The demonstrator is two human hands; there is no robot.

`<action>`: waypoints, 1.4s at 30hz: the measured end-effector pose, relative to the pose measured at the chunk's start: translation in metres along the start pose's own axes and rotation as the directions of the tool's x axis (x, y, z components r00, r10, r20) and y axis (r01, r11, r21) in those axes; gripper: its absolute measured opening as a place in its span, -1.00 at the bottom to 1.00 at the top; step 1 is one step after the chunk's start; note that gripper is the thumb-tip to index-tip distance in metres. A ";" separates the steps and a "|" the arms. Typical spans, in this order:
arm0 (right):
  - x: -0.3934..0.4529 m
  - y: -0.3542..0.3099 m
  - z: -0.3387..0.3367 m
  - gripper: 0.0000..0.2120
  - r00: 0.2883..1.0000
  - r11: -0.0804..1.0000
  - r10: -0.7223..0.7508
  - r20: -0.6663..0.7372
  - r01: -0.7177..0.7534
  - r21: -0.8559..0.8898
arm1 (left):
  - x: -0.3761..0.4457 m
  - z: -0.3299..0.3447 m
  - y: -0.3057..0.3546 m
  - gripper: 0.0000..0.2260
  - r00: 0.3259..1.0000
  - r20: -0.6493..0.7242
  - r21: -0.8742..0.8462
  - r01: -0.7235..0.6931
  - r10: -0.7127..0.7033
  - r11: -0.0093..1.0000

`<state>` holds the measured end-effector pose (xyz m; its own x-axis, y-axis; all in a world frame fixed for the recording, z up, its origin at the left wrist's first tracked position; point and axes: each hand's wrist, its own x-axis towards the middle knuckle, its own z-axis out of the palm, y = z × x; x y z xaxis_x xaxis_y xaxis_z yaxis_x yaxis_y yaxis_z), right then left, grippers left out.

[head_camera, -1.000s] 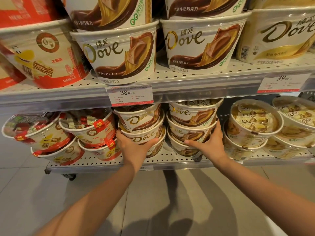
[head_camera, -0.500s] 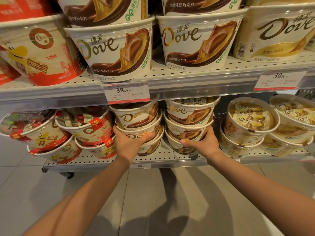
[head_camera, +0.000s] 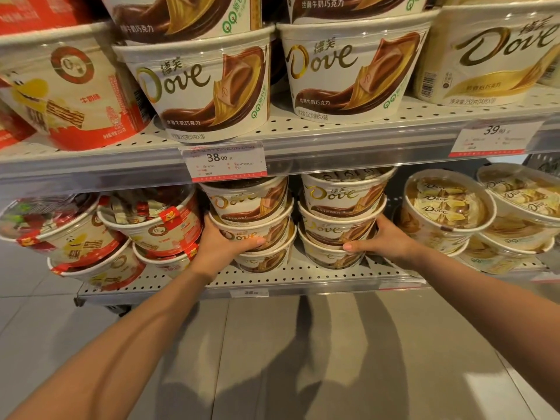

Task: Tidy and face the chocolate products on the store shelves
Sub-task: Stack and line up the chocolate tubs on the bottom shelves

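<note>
1. Up top, the big chocolate tubs (head_camera: 206,92) already stand square on the upper shelf (head_camera: 333,140), names outward. That row looks finished.
2. On the lower shelf (head_camera: 272,280), the left hand (head_camera: 218,247) grips the left stack of tubs (head_camera: 251,225), thumb curled across the front; the right hand (head_camera: 385,241) grips the right stack (head_camera: 339,219) the same way.
3. Both stacks lean a bit; I'd say squaring them is the step in hand.
4. The red tubs (head_camera: 151,222) and pale tubs (head_camera: 448,204) alongside sit tilted, apparently still to do.
</note>
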<state>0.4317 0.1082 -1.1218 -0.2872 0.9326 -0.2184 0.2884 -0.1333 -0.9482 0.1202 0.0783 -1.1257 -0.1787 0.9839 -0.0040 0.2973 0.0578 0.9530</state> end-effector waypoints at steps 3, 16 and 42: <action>0.002 0.003 0.001 -0.05 1.000 1.000 0.011 -0.008 -0.011 0.024 | -0.005 0.006 -0.002 0.02 1.000 -0.024 -0.024 0.002 -0.003 1.000; 0.006 0.008 0.054 0.30 0.814 0.965 -0.236 -0.532 0.259 -0.031 | -0.018 0.061 -0.025 0.22 0.938 -0.281 -0.165 0.161 -0.203 0.973; 0.001 0.004 0.039 0.07 0.821 0.958 -0.279 -0.498 0.270 -0.092 | -0.009 0.037 -0.028 0.05 0.983 -0.168 -0.016 0.070 -0.072 0.997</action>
<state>0.3971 0.0950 -1.1349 0.1381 0.9700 0.1999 0.2826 0.1549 -0.9467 0.1483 0.0737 -1.1638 -0.3542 0.9349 -0.0217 0.2693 0.1242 0.9550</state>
